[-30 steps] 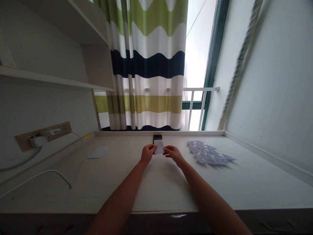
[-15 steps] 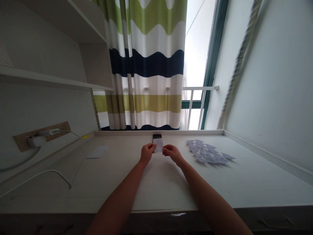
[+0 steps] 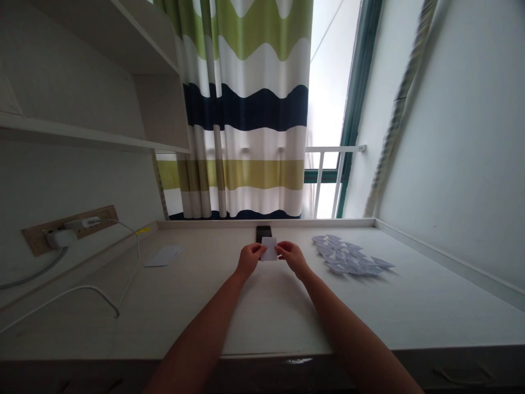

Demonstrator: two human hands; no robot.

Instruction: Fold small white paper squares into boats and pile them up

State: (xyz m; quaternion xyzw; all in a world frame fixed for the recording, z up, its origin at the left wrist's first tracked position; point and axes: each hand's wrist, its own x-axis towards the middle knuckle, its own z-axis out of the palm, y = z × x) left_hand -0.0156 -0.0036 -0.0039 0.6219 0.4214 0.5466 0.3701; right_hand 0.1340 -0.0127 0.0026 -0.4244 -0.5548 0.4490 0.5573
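A small white rectangle of paper (image 3: 269, 249) is held upright between my two hands, above the middle of the desk. My left hand (image 3: 249, 258) pinches its left edge with thumb and fingers. On the opposite edge, my right hand (image 3: 291, 257) has the same kind of pinch. Just behind the paper lies a black phone (image 3: 263, 231), partly hidden by it. To the right of my hands, several folded white paper pieces (image 3: 348, 256) with pointed ends lie spread in a cluster.
Flat white paper (image 3: 164, 255) lies on the left of the desk (image 3: 197, 306). A white cable (image 3: 100, 291) runs over the desk from plugs in a wall socket (image 3: 74, 227). A shelf (image 3: 102, 137) overhangs the left side; a raised rim borders the back.
Both hands have shifted slightly right and towards me with the paper, which uncovers more of the phone. The folded pieces and flat paper stay where they were.
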